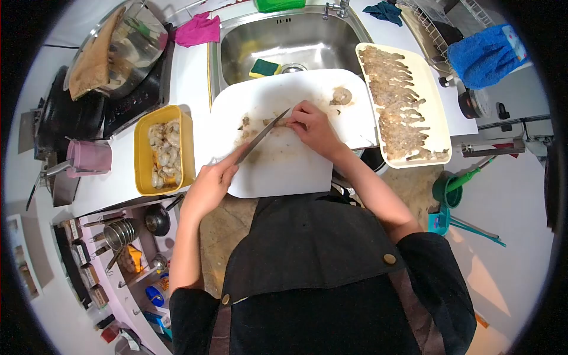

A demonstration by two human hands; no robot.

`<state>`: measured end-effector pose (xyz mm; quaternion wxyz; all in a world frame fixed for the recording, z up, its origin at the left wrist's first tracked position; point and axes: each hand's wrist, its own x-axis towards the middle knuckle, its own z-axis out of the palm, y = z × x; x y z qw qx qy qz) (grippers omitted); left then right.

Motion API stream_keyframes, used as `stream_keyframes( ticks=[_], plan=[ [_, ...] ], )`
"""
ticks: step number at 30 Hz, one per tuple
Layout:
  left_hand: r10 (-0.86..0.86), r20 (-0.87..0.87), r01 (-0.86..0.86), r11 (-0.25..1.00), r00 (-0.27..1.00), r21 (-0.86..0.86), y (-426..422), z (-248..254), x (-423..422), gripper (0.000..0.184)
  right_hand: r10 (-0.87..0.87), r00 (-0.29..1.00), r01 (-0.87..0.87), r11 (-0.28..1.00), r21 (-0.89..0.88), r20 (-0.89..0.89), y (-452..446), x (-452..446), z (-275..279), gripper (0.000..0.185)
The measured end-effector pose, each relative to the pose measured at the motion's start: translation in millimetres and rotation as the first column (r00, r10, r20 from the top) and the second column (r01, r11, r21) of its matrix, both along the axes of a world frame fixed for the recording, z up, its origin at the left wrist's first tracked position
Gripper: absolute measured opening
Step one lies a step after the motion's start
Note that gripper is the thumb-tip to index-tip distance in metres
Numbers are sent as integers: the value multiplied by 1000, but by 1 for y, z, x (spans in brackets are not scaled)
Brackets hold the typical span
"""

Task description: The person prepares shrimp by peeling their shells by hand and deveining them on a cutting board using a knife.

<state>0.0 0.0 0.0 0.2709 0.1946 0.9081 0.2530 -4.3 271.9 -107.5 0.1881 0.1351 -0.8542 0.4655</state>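
My left hand [214,180] is closed around the handle of a knife [260,137], its blade slanting up and right over the white cutting board [290,171]. Near the blade's tip, my right hand [313,128] pinches a small shrimp [278,123] against the board. The blade lies across or just above the shrimp; I cannot tell if it touches. Bits of dark shell lie left of the blade. A peeled shrimp [341,96] rests on the board's upper right. A yellow container [188,148] at the left holds several peeled shrimp. Rows of unpeeled shrimp [397,106] lie on a cream tray [435,127] at right.
Beyond the board is a steel sink [319,44] with a green and yellow sponge [265,68]. A pink cloth [197,29] lies left of it. A pink cup [89,158] and a large pot [133,53] stand at far left. A blue towel [488,56] hangs at right.
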Motion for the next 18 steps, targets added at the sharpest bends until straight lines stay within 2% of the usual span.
stream_keyframes(
  ticks=[2, 5, 6, 12, 15, 18],
  plan=[
    [8, 100, -11, 999, 995, 33, -8, 6, -3, 49, -3, 999, 3, 1000, -2, -43, -1, -3, -4, 11],
    [52, 152, -74, 987, 987, 144, -1, 21, -12, 49, -4, 998, 6, 1000, 18, -65, 2, -6, -2, 11],
    [41, 84, -53, 987, 996, 149, 10, 23, -13, 49, 0, 997, 1, 1000, 16, -78, 1, -5, -3, 11],
    [-118, -44, 120, 992, 992, 45, 51, 4, -34, 48, 7, 994, -3, 999, 41, -105, 0, 0, -1, 8],
    [-108, 11, 107, 994, 994, 24, 50, 6, -39, 48, 0, 993, 7, 999, 53, -119, 0, 0, -3, 9],
    [-106, 19, 104, 990, 994, 94, 42, 3, -38, 48, 3, 991, 3, 999, 48, -133, -2, -1, -6, 10]
  ],
)
